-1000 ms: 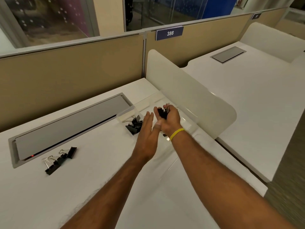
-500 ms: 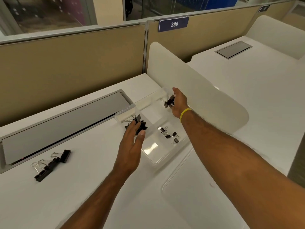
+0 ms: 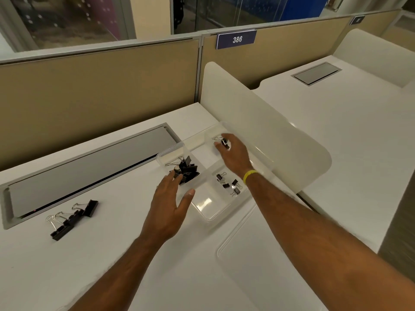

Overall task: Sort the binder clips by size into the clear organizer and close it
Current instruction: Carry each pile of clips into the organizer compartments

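The clear organizer [image 3: 211, 215] stands open on the white desk. Its left compartment holds a pile of large black binder clips [image 3: 187, 170]; its near right compartment holds several small clips [image 3: 228, 184]. My right hand [image 3: 233, 153] reaches over the far compartment and pinches a medium black clip [image 3: 223, 142] at its fingertips. My left hand [image 3: 168, 205] hovers with spread fingers at the organizer's left edge, its fingertips at the large clips, holding nothing. The clear lid [image 3: 249, 254] lies flat on the desk in front of the organizer.
Several large black clips [image 3: 71, 217] lie loose on the desk at the left, near a grey cable hatch [image 3: 89, 167]. A white curved divider [image 3: 265, 129] rises just right of the organizer. Tan partition walls close the back.
My right hand has carried the clip from the middle of the organizer out to its far compartment. My left hand has drawn apart from it to the organizer's left edge.
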The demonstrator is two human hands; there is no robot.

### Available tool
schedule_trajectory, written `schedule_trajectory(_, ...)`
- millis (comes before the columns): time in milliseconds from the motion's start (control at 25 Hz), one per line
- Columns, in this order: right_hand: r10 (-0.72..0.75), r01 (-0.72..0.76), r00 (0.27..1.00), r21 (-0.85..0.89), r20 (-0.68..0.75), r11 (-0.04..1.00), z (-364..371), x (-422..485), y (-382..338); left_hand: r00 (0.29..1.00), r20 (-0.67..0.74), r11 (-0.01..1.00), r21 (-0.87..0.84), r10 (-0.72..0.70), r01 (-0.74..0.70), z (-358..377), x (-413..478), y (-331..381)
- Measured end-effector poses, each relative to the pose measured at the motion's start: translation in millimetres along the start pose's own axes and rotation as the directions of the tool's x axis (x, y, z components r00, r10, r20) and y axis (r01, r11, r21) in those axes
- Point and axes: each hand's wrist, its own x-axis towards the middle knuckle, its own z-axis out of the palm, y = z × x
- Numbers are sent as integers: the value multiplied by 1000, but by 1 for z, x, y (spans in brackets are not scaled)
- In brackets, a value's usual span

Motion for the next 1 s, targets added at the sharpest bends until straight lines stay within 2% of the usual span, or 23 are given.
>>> schedule_trajectory(120,-111,138,981,-168,161,976,7,-31,1,999,36,971,240,-8,-1,-11,-15,-9)
schedule_trajectory(280,-158,224,960,-291,233,930,17,-75,-14,994,87,851,526,-63,8,-25,-48,-25)
schedule_trajectory(480,-220,294,937,-271,271,917,30,-144,-35,985,73,809,582,-153,82,-40,-107,-34)
schedule_trajectory(680,-300,414,883,-298,360,860,54,-222,-42,973,56,781,608,-224,145,-53,-188,-61)
schedule_trajectory(1000,-295,505,782,-282,548,816,103,-326,-54,952,-7,747,618,-306,244,-74,-281,-105)
